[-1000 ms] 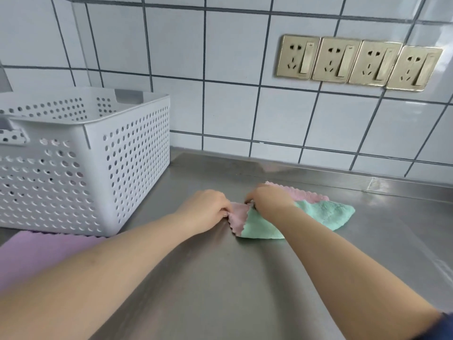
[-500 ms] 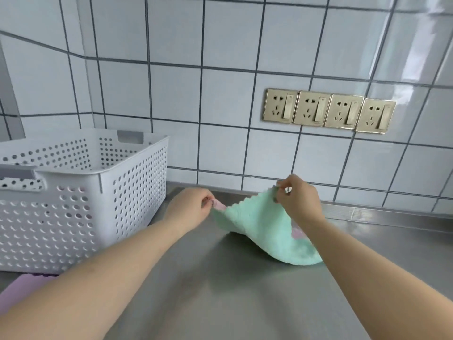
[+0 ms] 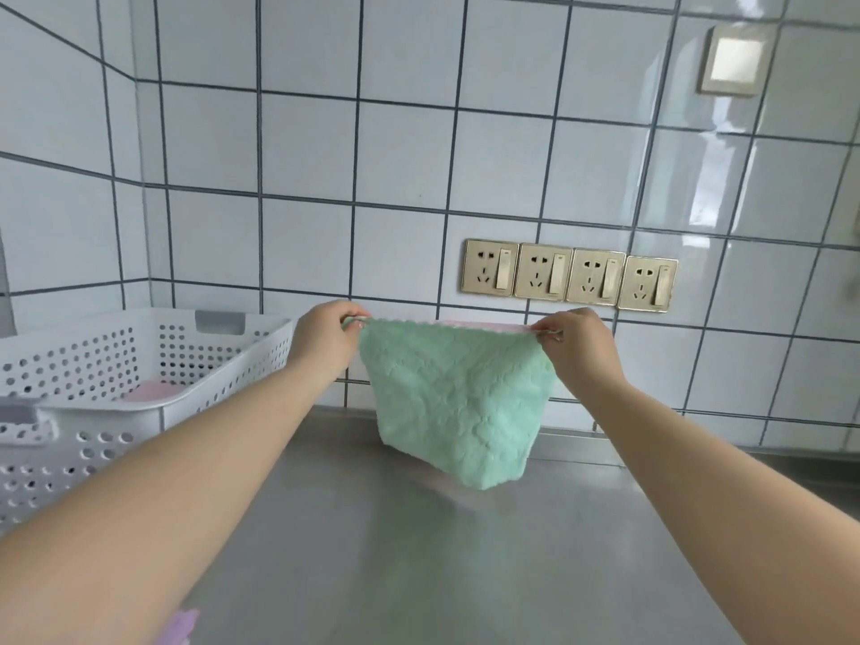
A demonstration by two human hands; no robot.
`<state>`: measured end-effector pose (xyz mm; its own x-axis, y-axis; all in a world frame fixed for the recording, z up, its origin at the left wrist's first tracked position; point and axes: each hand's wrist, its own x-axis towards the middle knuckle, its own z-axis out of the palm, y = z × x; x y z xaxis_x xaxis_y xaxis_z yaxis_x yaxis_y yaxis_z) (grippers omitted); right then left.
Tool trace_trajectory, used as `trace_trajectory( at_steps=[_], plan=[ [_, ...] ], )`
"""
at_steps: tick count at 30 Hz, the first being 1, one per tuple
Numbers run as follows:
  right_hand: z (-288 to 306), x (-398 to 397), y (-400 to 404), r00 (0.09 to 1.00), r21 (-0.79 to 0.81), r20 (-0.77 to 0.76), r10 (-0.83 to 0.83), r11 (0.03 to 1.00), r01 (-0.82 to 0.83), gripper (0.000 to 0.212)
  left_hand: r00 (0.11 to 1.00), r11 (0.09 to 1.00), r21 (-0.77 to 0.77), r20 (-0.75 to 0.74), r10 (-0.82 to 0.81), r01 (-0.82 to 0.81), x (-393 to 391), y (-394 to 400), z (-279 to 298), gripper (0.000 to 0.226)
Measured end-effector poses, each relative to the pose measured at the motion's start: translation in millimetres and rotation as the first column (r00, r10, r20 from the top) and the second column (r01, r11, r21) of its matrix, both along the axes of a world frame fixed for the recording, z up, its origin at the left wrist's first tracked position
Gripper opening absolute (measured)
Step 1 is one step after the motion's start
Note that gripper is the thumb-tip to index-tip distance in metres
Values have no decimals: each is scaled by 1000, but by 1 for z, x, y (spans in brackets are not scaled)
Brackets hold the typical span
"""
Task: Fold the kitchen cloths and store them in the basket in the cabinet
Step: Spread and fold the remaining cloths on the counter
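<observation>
A green kitchen cloth (image 3: 456, 402) with a pink back hangs spread in the air above the steel counter (image 3: 419, 551). My left hand (image 3: 325, 342) pinches its top left corner and my right hand (image 3: 577, 346) pinches its top right corner. The top edge is stretched level between them, and the lower edge hangs just above the counter. A white perforated basket (image 3: 153, 402) stands on the counter to the left, with a pink cloth (image 3: 153, 391) lying inside it.
A purple cloth (image 3: 179, 626) peeks out under my left forearm at the bottom edge. The tiled wall behind carries a row of gold sockets (image 3: 567, 277). The steel counter stretches to the right of the basket.
Both hands have lifted the green cloth off the counter and pulled apart, so it now hangs spread out. The view has tilted upward.
</observation>
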<state>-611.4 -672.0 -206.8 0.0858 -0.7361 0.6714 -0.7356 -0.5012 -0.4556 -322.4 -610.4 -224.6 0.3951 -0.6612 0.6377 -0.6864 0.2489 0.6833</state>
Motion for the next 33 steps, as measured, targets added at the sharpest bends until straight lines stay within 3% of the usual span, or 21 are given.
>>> trace_trajectory(
  at_steps=[3,8,12,14,17,20,24,29,33],
  plan=[
    [0,-11,12,1000,9,2,1,1000,-1,19,989,999,-15,137,49,-47,-5,13,8,21],
    [-30,-41,54,999,63,-28,26,998,-24,14,960,995,77,270,-77,58,-12,68,-8,22],
    [-75,-71,103,973,96,-231,-20,994,43,12,910,961,249,359,-208,122,-20,125,-45,20],
    [-102,-84,131,937,148,-347,49,989,3,13,886,933,330,376,-273,147,-27,152,-67,19],
    [-139,-104,173,870,266,-428,245,954,-138,15,873,879,449,352,-338,159,-40,191,-101,19],
    [-165,-120,212,826,344,-454,334,921,-183,27,870,818,546,301,-391,179,-52,226,-129,18],
    [-175,-135,245,875,410,-388,289,904,-117,13,865,796,577,289,-410,184,-61,258,-149,18],
    [-181,-150,279,919,417,-308,245,903,-101,15,888,806,554,239,-393,208,-71,283,-157,14],
    [-178,-160,293,949,425,-204,239,895,-134,21,906,758,596,115,-407,265,-76,293,-159,8]
  ],
)
